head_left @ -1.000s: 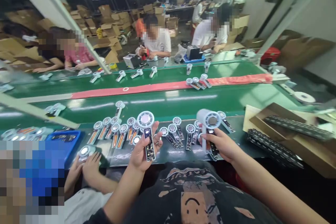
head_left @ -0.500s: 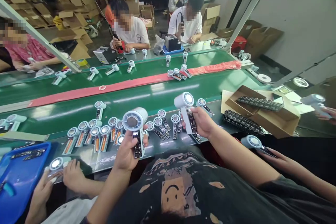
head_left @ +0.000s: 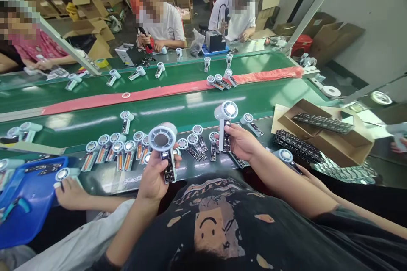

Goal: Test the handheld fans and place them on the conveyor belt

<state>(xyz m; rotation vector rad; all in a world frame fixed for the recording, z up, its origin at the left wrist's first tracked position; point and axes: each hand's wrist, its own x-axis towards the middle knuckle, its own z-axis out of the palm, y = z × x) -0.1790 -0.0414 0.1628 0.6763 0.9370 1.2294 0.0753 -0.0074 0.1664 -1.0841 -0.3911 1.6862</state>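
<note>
Fans held in both hands, circuit boards exposed

The left fan (head_left: 162,139) is gripped at its handle by the left hand (head_left: 154,178), with the fingers closed and the thumb laid over the board. The right fan (head_left: 227,111) is gripped at its handle by the closed fingers of the right hand (head_left: 244,142). Both fans are held head up, well apart, above the near edge of the metal bench (head_left: 104,183). Fans with orange parts (head_left: 129,148) are laid out at the left of the bench; fans with dark boards (head_left: 192,139) are laid between and behind the held units. One fan (head_left: 126,115) is placed on the green belt (head_left: 178,114), along which a pink strip (head_left: 178,89) is run. At the left, a blue tray (head_left: 30,220) is positioned beside a co-worker's hand (head_left: 72,194), by which another fan (head_left: 65,173) is touched. At the right, black strips (head_left: 295,145) are stacked beside an open carton (head_left: 352,148).
</note>
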